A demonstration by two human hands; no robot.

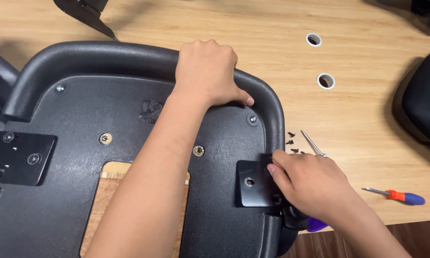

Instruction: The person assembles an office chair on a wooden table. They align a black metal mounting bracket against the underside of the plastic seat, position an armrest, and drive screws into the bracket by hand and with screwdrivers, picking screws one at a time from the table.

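Lying upside down across the near left of the desk (358, 110), the seat (81, 200) shows its underside: a hard black plastic shell with a pebbled grain, a thick rounded rim, and a rectangular cut-out in the middle where pale plywood shows through. This way up, the screw points face the person.

At the seat's right edge a flat black metal bracket (254, 184) rests on the shell, one screw visible in it. The right hand (310, 184) lies over its right part, fingers (278, 167) together and pressed on the plate, seemingly to keep it lined up with its holes. Below the hand a dark rounded part, perhaps an armrest post, hangs off the seat's edge; what the purple piece beside it is I cannot tell.

The left hand (208, 71) curls over the far rim, fingers clamped on it and thumb pressed to the shell, apparently steadying the seat against the push from the other hand.

A matching plate (16, 157) sits at the left edge. Just right of the seat lie small black screws (291, 142) and a slim metal key (313, 143), close for picking up. Farther right rests a screwdriver (399, 196) with an orange and blue handle. Two ringed holes (320, 59) pierce the light wood far right.
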